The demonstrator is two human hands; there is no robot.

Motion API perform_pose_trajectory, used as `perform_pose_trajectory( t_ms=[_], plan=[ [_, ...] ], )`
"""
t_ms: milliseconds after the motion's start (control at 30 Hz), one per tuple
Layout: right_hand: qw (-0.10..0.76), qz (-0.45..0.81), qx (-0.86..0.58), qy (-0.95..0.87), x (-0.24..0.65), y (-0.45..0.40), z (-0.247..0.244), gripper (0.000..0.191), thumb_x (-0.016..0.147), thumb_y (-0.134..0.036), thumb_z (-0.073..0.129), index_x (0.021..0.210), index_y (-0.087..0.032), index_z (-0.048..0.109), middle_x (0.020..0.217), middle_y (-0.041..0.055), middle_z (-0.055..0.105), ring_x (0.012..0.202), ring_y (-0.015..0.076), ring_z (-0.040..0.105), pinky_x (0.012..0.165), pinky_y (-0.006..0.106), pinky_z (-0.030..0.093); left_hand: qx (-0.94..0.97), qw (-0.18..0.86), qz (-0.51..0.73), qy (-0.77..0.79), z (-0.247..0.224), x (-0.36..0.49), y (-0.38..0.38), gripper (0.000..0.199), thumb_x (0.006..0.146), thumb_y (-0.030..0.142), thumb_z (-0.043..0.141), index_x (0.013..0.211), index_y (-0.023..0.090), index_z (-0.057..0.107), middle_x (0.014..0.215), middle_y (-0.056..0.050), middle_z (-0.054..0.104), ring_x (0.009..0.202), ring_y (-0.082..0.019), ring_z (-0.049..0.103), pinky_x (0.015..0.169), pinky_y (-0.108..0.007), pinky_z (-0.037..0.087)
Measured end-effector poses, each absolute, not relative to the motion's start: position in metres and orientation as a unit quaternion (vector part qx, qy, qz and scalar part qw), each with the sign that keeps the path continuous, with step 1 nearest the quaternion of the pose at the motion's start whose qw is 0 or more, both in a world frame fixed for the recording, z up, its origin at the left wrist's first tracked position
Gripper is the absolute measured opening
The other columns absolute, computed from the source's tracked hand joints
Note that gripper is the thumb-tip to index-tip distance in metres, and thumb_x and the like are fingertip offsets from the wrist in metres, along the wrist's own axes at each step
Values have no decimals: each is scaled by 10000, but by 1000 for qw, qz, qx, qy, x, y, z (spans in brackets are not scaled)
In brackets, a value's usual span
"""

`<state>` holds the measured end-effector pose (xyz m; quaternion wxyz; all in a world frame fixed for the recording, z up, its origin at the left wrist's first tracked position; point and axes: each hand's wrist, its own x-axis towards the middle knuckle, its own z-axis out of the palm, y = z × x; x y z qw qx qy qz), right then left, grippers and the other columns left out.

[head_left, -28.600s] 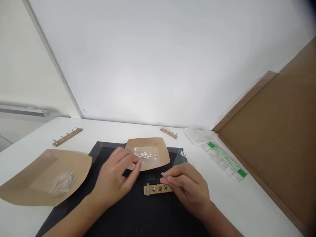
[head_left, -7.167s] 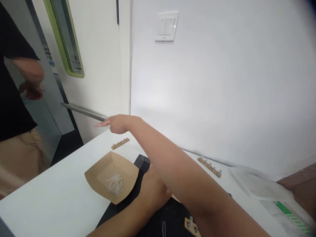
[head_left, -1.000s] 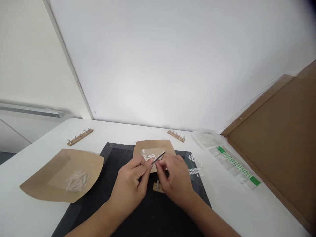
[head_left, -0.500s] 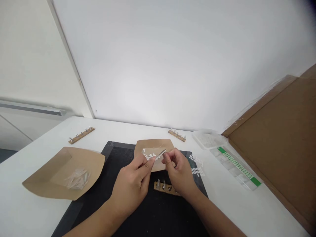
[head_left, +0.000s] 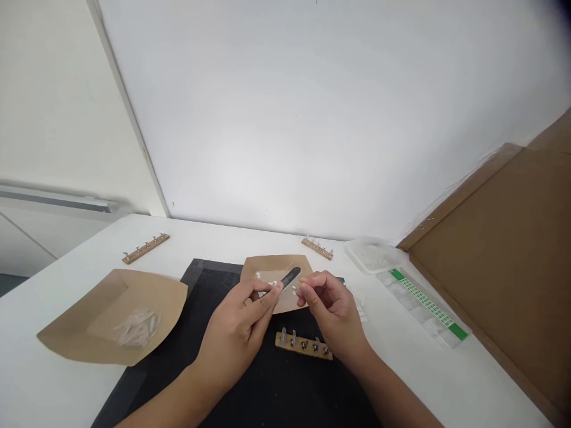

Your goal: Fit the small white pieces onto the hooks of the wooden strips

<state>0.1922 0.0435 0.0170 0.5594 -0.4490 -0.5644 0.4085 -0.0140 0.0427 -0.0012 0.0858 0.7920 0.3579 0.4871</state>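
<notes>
My left hand [head_left: 241, 321] pinches a dark, flat, round-ended file [head_left: 291, 277] that slants up to the right over a small brown paper tray [head_left: 279, 261]. White oval pieces lie in that tray. Just right of the file, my right hand [head_left: 332, 315] has thumb and forefinger pressed together; anything between them is too small to name. Below the hands, a wooden strip [head_left: 292, 345] with metal clips rests on the black mat [head_left: 263, 392], clear nail-like tips standing on some clips.
A larger paper tray [head_left: 84, 315] with clear tips lies left. Two clip strips [head_left: 146, 248] [head_left: 317, 248] stand at the back. On the right are white ovals [head_left: 357, 294], a plastic container [head_left: 377, 255], a green-edged case [head_left: 428, 303] and cardboard [head_left: 499, 249].
The file has turned from edge-on to showing its dark flat face. My right hand has moved slightly right and down, and more of the near clip strip shows.
</notes>
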Motion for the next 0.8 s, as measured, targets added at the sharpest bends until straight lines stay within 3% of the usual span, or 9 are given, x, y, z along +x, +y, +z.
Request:
perform_pose_trajectory(
  t_ms=[100,233,433,600,667,733,800],
  plan=[
    [552,448,-443,-546,192,41,17,318,899,-492,825,896,-208,682,828,15,684,706,139,662,651,264,530,806,70,472,350,-5,-15,45,406,1031,114,611,1390,280,704,1129,-85,717,997,-203,679,876,-330,594],
    [552,501,-441,-500,195,40,18,348,874,-509,848,888,-207,677,765,16,689,615,105,556,491,199,360,811,54,473,339,-5,-16,45,449,1027,93,604,1427,285,676,1152,-83,733,1039,-205,692,898,-326,603],
    [550,530,-430,-482,199,39,23,342,842,-474,883,892,-207,674,759,1,681,575,85,474,468,191,299,811,41,465,352,-5,-18,43,459,1031,83,579,1435,281,672,1198,-89,759,1018,-196,740,856,-285,623],
    [553,515,-433,-491,201,39,23,338,855,-483,860,942,-214,675,790,17,691,637,126,572,466,198,343,811,25,447,377,-11,-18,41,463,1046,110,546,1459,290,653,1406,-116,703,1145,-235,751,925,-325,635],
    [549,487,-435,-522,202,40,22,316,874,-476,840,949,-217,676,859,35,704,731,166,660,504,222,435,820,22,434,372,-11,-18,41,484,1048,105,531,1481,297,630,1316,-98,746,1094,-223,760,878,-310,639],
    [548,439,-431,-568,202,41,20,261,905,-442,814,932,-219,680,927,45,707,821,193,704,622,279,547,828,19,422,369,-10,-19,41,510,1044,95,527,1498,313,610,1187,-74,769,998,-205,754,806,-289,631],
    [545,363,-429,-622,201,41,18,178,952,-378,770,911,-225,687,959,48,707,869,200,706,745,329,585,829,16,416,374,-9,-19,41,503,1041,97,537,1484,318,624,1133,-74,748,948,-199,726,778,-288,612]
  ],
)
